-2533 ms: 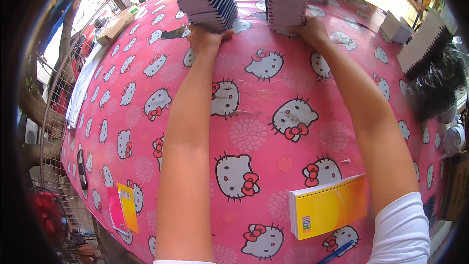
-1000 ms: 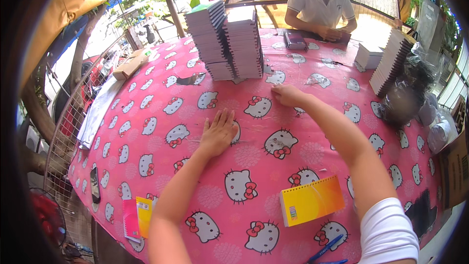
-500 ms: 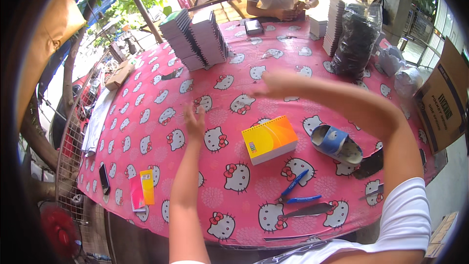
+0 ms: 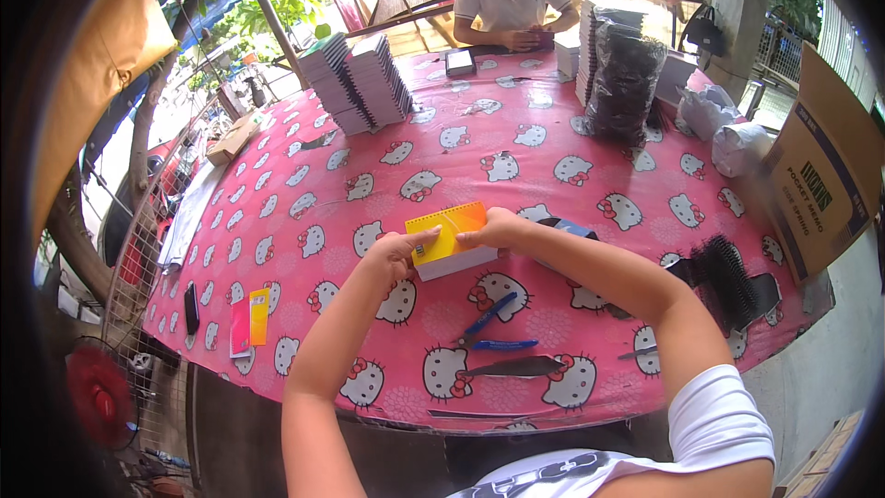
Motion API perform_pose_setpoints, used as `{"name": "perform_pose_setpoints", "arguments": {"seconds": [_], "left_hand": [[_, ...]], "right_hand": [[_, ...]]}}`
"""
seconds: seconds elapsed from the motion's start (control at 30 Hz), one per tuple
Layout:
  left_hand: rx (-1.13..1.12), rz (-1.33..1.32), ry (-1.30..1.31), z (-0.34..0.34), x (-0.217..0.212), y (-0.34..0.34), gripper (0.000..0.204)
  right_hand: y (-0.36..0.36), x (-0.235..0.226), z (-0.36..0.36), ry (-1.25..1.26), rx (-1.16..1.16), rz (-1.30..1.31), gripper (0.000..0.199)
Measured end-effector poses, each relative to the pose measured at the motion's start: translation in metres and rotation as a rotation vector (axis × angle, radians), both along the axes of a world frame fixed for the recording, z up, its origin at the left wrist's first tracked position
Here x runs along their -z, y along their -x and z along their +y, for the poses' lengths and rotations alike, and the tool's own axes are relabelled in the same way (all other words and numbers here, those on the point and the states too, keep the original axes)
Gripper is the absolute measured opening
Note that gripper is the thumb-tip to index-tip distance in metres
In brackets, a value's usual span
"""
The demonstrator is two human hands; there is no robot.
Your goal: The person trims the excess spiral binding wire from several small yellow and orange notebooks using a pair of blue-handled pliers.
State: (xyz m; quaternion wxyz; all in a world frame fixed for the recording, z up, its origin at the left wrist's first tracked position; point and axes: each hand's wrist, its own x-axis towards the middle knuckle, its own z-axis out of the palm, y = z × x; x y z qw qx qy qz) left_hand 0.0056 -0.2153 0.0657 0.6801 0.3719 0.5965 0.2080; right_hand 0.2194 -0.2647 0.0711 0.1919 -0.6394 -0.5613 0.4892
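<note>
A short stack of spiral memo notebooks (image 4: 458, 265), with a yellow and orange cover on top, rests on the pink tablecloth in front of me. My left hand (image 4: 398, 253) grips its left end, thumb lying over the cover. At the right end my right hand (image 4: 492, 228) holds it too, thumb on the orange part and fingers mostly hidden behind. Blue-handled pliers (image 4: 489, 318) lie nearer to me, beside a dark flat pointed strip (image 4: 516, 367). A blue slipper (image 4: 570, 227) is mostly covered by my right forearm.
Tall notebook stacks (image 4: 369, 88) stand at the far left. More stacks and a plastic-wrapped black bundle (image 4: 627, 83) stand far right. Black spiral combs (image 4: 724, 281) lie near a cardboard box (image 4: 816, 175). A phone (image 4: 192, 308) and two small notebooks (image 4: 249, 321) lie left. Another person (image 4: 513, 5) sits opposite.
Both hands have come down onto the notebook stack and closed on it; my right hand was above and beyond it, my left off to its left. The whole view has shifted.
</note>
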Motion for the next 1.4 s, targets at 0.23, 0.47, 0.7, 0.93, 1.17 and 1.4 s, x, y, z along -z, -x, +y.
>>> {"name": "perform_pose_setpoints", "arguments": {"seconds": [0.23, 0.47, 0.7, 0.93, 1.17, 1.4], "left_hand": [[-0.050, -0.209, -0.128, -0.017, -0.006, -0.015, 0.062], [-0.194, -0.178, -0.788, -0.015, -0.085, 0.015, 0.067], [-0.130, -0.638, -1.101, -0.049, -0.199, 0.009, 0.051], [-0.153, -0.646, -0.563, -0.078, -0.120, 0.055, 0.046], [-0.096, -0.300, -0.241, -0.125, 0.017, -0.009, 0.042], [0.013, -0.209, -0.325, -0.118, 0.038, -0.006, 0.069]], "right_hand": [[-0.017, 0.051, -0.010, -0.344, 0.058, 0.349, 0.074], [-0.003, 0.008, -0.064, -0.956, 0.081, -0.028, 0.086], [0.002, 0.053, -0.176, -0.841, -0.485, -0.594, 0.069], [-0.062, 0.015, -0.258, -0.552, -0.137, -0.726, 0.058], [-0.091, -0.003, -0.277, -0.760, 0.039, -0.690, 0.053], [0.009, -0.037, -0.195, -1.094, -0.407, -0.474, 0.037]]}}
